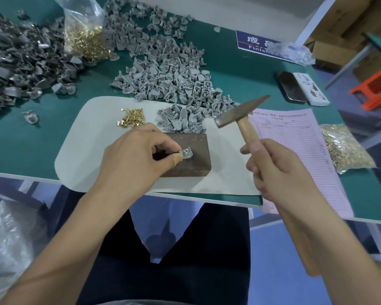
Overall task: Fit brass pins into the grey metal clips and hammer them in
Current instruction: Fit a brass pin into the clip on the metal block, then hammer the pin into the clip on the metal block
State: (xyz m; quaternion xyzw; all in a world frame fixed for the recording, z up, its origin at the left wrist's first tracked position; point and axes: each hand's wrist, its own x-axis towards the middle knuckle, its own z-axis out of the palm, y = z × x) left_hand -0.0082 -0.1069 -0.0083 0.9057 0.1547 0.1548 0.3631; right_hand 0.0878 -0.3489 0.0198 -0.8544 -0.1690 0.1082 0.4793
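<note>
The left hand [134,155] sits in the middle of the frame, on top of a dark brown block [185,155]. Its finger and thumb pinch a small grey clip [186,153] flat against the block. The thumb has a sticking plaster on its tip. A shiny brass pin [185,151] shows in the hole of the clip.

The right hand [279,170] is at the right of the middle, its fingers curled tight round the wooden handle of a hammer [240,119]. The hammer head is up in the air, above and to the right of the block, not touching the clip.

The block rests on a white mat [86,155] on the green bench [31,146]. On the mat, above the left hand, lies a small heap of loose pins [132,118]. Just right of it begins a big pile of grey clips [169,84] that spreads up the frame. A darker pile of metal parts [15,62] fills the upper left, next to a clear bag of pins [84,38]. A pink paper form [299,150] lies under the right hand, and a second bag of pins [343,148] sits at the right edge. Two phones [301,89] lie at the upper right, below a blue sign [255,42].
</note>
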